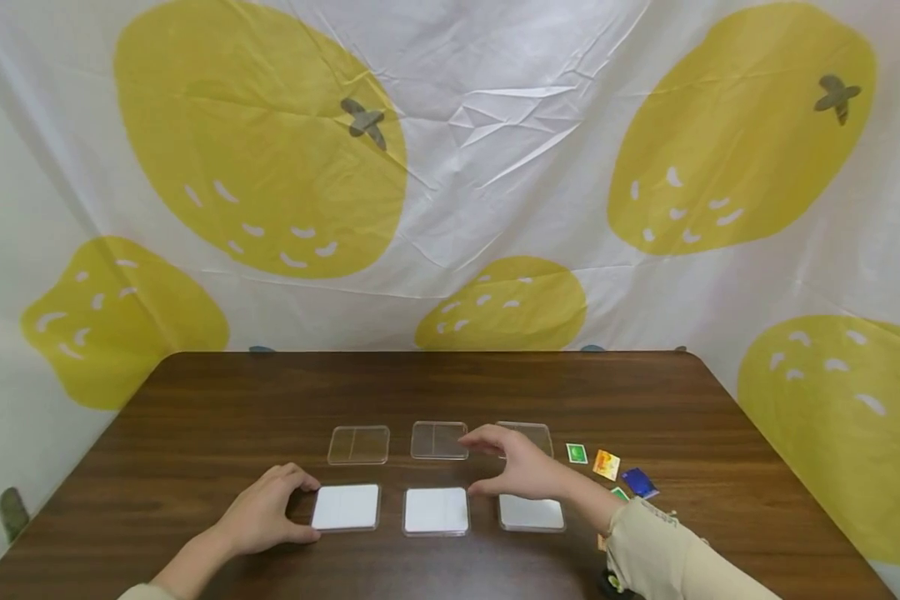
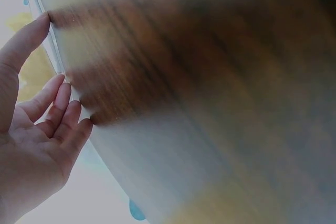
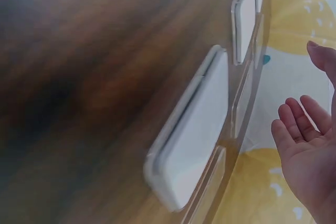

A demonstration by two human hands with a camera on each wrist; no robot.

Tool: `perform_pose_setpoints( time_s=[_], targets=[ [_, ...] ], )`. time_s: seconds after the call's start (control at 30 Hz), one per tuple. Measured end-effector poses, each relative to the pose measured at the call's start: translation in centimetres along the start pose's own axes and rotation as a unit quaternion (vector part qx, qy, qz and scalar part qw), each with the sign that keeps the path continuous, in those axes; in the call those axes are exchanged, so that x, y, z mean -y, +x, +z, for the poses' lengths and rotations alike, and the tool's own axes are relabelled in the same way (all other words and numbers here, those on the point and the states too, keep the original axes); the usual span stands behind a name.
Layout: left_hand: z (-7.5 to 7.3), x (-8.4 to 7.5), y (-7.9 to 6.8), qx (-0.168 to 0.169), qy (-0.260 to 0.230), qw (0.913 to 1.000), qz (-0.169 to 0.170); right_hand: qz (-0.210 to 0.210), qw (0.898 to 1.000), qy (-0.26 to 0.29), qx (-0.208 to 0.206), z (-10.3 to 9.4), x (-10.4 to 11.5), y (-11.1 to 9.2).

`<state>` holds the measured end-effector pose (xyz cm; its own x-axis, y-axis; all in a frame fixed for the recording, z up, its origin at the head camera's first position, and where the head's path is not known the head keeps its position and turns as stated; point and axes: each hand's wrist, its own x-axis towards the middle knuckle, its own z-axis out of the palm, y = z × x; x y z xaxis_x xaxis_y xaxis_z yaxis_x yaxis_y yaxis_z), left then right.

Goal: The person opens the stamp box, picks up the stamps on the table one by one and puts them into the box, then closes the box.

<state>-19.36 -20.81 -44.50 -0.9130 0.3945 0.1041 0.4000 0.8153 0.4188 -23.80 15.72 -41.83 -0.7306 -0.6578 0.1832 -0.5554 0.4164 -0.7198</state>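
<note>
Three shallow clear plastic cases with white tops, a left one [image 1: 347,507], a middle one [image 1: 436,510] and a right one [image 1: 532,514], lie in a row on the table. My left hand [image 1: 266,508] rests by the left case, thumb and index fingertips at its two left corners. In the left wrist view its fingertips [image 2: 85,124] meet the wood. Over the gap between the middle and right cases hovers my right hand [image 1: 521,467], thumb and fingers spread, nothing between them. It hides part of the right case, whose side shows in the right wrist view.
Behind the cases lie three clear flat lids: left [image 1: 358,446], middle [image 1: 439,440], right [image 1: 538,433]. Right of them are small green [image 1: 577,453], orange [image 1: 607,465] and blue [image 1: 639,482] packets, others partly under my sleeve [image 1: 656,537]. A lemon-print cloth [image 1: 495,192] hangs behind the table.
</note>
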Motion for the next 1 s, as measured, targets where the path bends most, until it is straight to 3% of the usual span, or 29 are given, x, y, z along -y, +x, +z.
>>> perform_pose_setpoints(
  time_s=[0.27, 0.43, 0.6, 0.77, 1.0],
  targets=[
    [-0.1, -0.2, 0.0, -0.002, -0.003, 0.9999, -0.016, 0.002, 0.999, 0.037, -0.013, -1.0, -0.5, -3.3],
    [-0.1, -1.1, 0.5, -0.037, -0.010, 0.9991, -0.019, 0.009, 0.999, 0.029, -0.024, -1.8, -1.2, -5.3],
    [0.6, -2.8, 1.6, -0.071, -0.018, 0.9962, 0.047, 0.023, 0.999, 0.018, -0.040, -2.3, -2.1, -7.1],
    [2.0, -5.0, 2.9, -0.080, -0.017, 0.9885, 0.127, 0.048, 0.998, 0.022, -0.040, -2.8, -1.9, -8.3],
    [3.3, -9.0, 5.2, -0.047, -0.030, 0.9851, 0.163, 0.059, 0.996, 0.026, -0.057, -3.0, -2.2, -9.7]
  ],
)
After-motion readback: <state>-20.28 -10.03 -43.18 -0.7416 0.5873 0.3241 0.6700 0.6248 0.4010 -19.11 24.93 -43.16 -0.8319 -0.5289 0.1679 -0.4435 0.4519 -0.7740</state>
